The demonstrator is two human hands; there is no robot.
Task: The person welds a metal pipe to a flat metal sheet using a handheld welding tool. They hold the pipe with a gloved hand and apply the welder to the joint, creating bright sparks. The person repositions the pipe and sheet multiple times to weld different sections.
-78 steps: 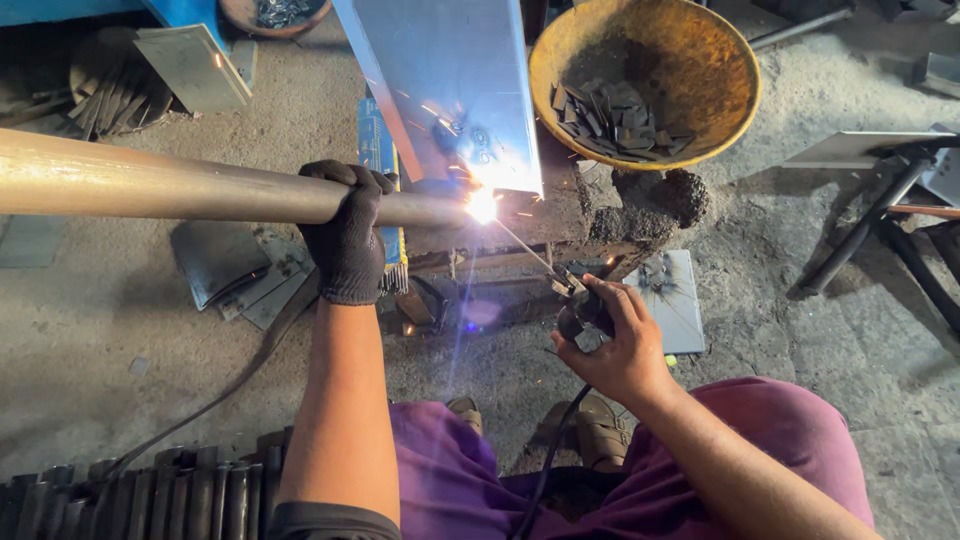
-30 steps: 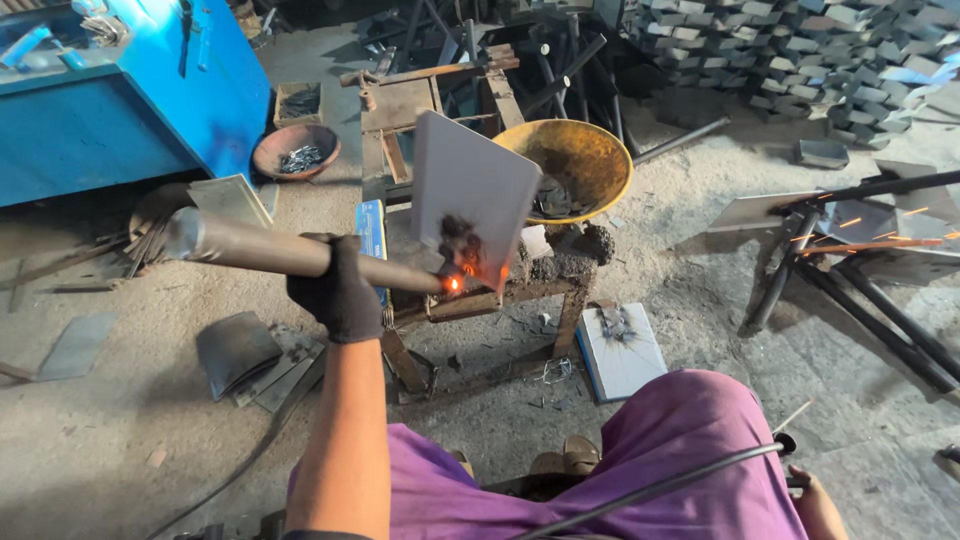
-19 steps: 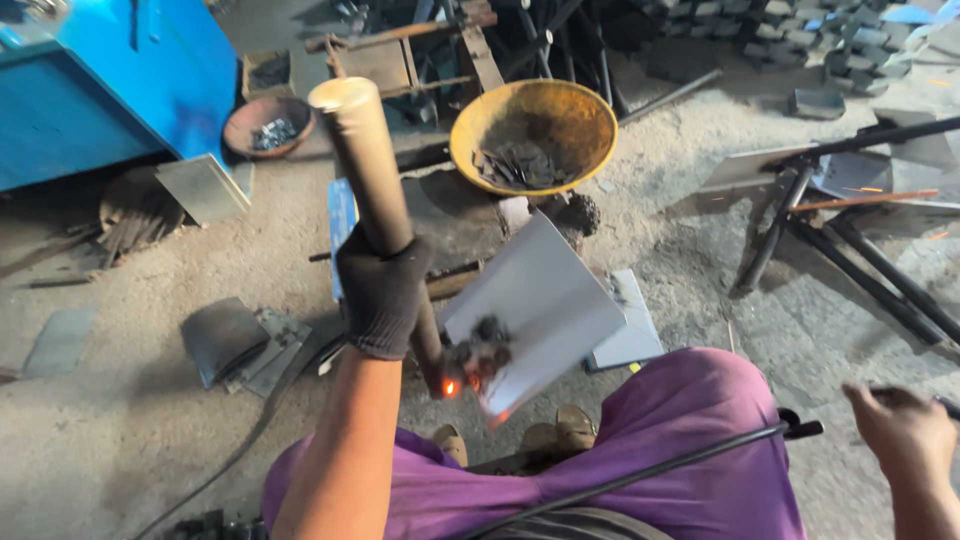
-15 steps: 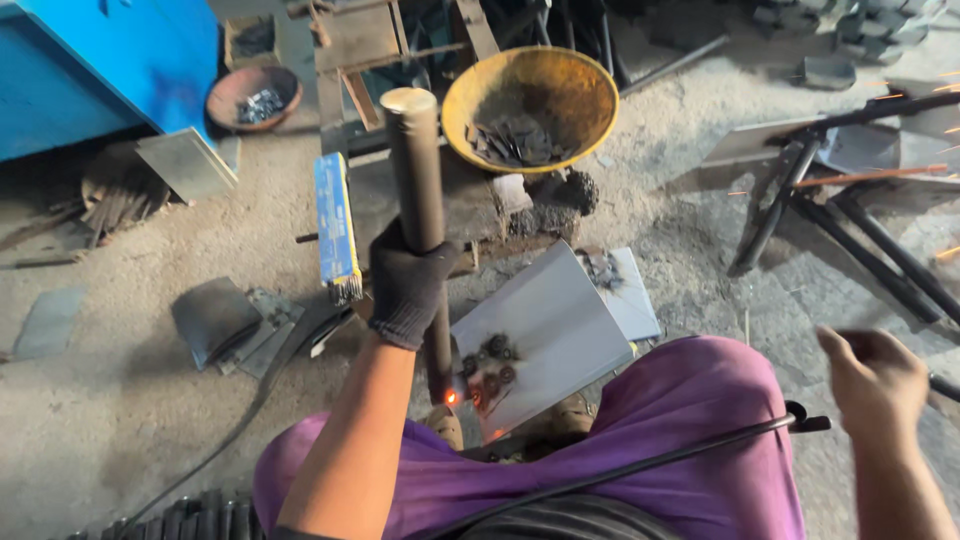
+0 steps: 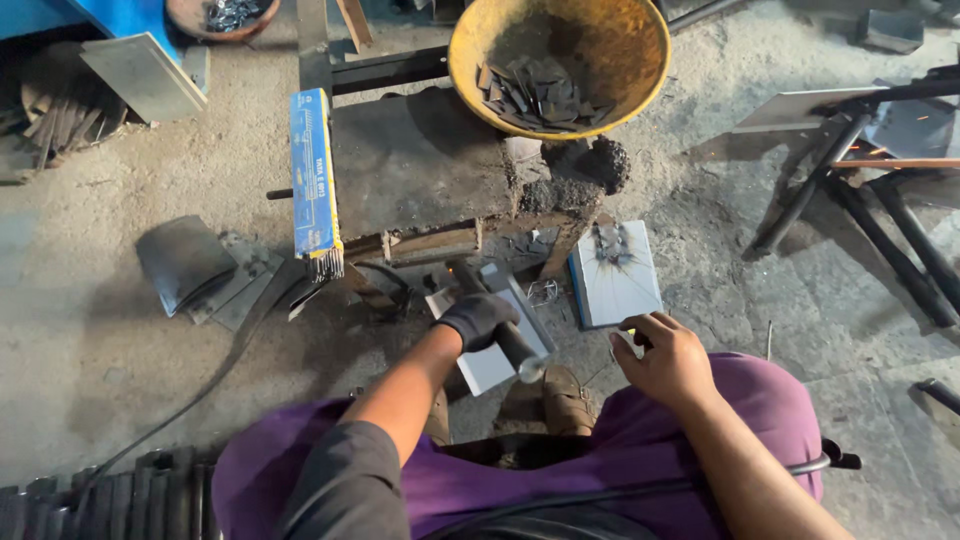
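My left hand, in a black glove, grips a dark metal pipe that is joined to a flat metal plate. The pipe points toward me and the plate lies low near my feet, in front of the low metal work block. My right hand is bare and hovers over my right knee with fingers loosely curled; I cannot make out anything in it. A black cable runs across my lap.
A yellow pan of dark metal scraps sits at the far right of the block. A blue box of welding rods leans on the block's left. A small white plate lies right of it. Metal sheets lie left, black bars right.
The sparks have stopped. My left hand swung the pipe and plate off the block, turned them and brought them down near my feet. My right hand came back in over my knee.
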